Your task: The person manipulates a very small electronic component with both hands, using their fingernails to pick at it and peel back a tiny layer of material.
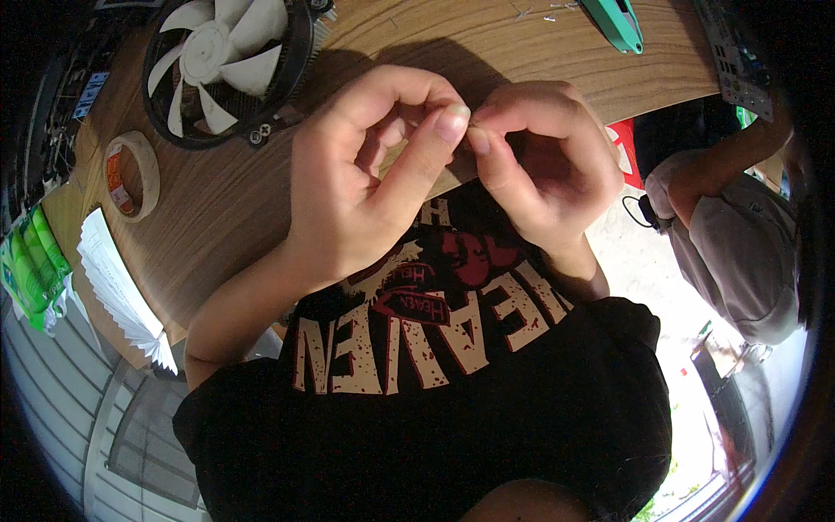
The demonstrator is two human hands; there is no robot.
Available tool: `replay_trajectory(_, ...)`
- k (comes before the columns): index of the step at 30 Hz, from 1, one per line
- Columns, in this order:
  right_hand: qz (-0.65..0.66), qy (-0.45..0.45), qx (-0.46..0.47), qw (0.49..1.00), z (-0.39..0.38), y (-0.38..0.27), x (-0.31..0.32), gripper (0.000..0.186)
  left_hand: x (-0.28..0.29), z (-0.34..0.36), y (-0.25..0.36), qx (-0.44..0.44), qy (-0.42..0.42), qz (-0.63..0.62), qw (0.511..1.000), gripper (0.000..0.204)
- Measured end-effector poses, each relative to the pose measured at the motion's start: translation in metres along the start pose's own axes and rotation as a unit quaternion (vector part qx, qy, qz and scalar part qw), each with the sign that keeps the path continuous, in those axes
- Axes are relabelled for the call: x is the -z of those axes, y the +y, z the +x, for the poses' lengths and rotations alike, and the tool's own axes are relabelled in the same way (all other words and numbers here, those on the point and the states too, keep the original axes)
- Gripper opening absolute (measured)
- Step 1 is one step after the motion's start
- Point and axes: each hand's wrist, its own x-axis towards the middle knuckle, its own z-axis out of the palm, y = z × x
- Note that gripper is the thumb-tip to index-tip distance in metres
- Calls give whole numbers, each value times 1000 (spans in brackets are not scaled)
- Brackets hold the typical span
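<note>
Both hands are raised over the near edge of the wooden table (209, 196), their fingertips meeting. My left hand (370, 165) pinches with thumb and forefinger, the other fingers curled in. Against it, my right hand (548, 157) also makes a pinch, its thumb tip beside the left thumb. Whatever lies between the fingertips is too small or too hidden to name. Beyond my left hand is a cooling fan (204, 52) with white blades in a black round frame, not touched by either hand.
A tape roll (148, 178) lies left of my left arm, near a fanned stack of paper (122, 278) and a green packet (33, 265). A teal-handled tool (616, 26) is at the far edge. A circuit board (735, 61) and another person in grey (739, 252) are at right.
</note>
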Motion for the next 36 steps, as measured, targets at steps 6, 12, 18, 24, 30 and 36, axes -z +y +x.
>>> replay_trajectory(6, -72, -44, 136, 987, 4, 10, 5, 15, -3, 1, -3, 43, 2, -135, 990, 13)
replay_trajectory(12, 23, 16, -111, 993, 3, -3, 0, 15, -3, 3, -7, 16, 26, -132, 991, 12)
replay_trajectory(18, 151, -80, -225, 959, 6, -10, 5, 20, 1, 2, -4, -12, 38, -44, 998, 10)
replay_trajectory(24, 238, -75, -252, 935, 6, -8, 2, 17, -3, 4, -7, -73, 62, -20, 995, 9)
replay_trajectory(30, 240, -62, -232, 941, 5, -7, -2, 14, -4, 4, -7, -75, 72, 0, 995, 9)
replay_trajectory(36, 258, -61, -242, 933, 6, -9, -2, 15, -3, 6, -7, -118, 87, 54, 988, 8)
